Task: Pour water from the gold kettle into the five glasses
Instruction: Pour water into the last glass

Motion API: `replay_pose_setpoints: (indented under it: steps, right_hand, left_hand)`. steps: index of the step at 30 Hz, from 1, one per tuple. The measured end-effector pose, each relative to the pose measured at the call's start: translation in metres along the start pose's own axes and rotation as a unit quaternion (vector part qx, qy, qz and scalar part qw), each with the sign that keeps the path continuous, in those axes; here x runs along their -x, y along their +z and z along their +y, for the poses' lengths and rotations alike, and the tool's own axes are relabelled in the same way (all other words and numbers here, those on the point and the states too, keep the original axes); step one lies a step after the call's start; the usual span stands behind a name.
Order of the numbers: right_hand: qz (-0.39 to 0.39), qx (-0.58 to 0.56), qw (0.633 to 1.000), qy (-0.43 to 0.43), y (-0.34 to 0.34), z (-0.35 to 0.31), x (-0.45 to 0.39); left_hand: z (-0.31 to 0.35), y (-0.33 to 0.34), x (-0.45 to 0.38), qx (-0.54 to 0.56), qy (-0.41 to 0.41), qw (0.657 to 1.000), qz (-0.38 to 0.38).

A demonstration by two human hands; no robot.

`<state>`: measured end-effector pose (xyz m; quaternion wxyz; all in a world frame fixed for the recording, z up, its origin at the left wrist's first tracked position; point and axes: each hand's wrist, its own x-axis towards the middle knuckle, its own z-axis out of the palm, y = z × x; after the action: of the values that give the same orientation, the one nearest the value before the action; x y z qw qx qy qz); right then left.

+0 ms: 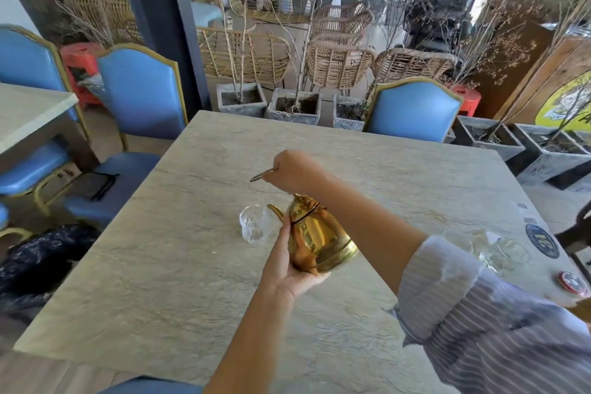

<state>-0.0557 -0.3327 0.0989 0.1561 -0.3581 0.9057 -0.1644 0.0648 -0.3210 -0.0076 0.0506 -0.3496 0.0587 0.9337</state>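
The gold kettle (319, 238) is held above the stone table (192, 265), tilted left, its spout over a clear glass (254, 224) that stands at the table's middle. My left hand (289, 265) cups the kettle's underside and side. My right hand (295, 171) is closed on the kettle's thin wire handle above the lid. More clear glasses (499, 251) stand in a cluster at the right, partly hidden behind my striped sleeve. I cannot see a stream of water at the spout.
Two round badges (542, 240) lie near the table's right edge. A blue chair (412, 109) stands at the far side and another blue chair (140, 96) at the left. Grey planters (294, 105) line up beyond the far edge.
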Motion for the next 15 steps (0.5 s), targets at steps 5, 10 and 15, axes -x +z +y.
replay_pose_setpoints:
  steps: [5,10,15]
  right_hand:
    - [-0.034,0.032,0.999,0.001,0.006,-0.014,-0.02]
    - [-0.048,0.08,0.996,-0.003,0.008,-0.021,-0.032]
    - [-0.056,0.088,0.995,0.002,0.009,-0.025,-0.036]
  left_hand:
    - [0.006,0.002,0.0,0.018,-0.007,1.0,0.002]
    - [0.009,0.005,-0.001,0.03,-0.002,1.0,-0.003]
    - [0.007,0.012,0.005,0.037,-0.001,0.999,0.003]
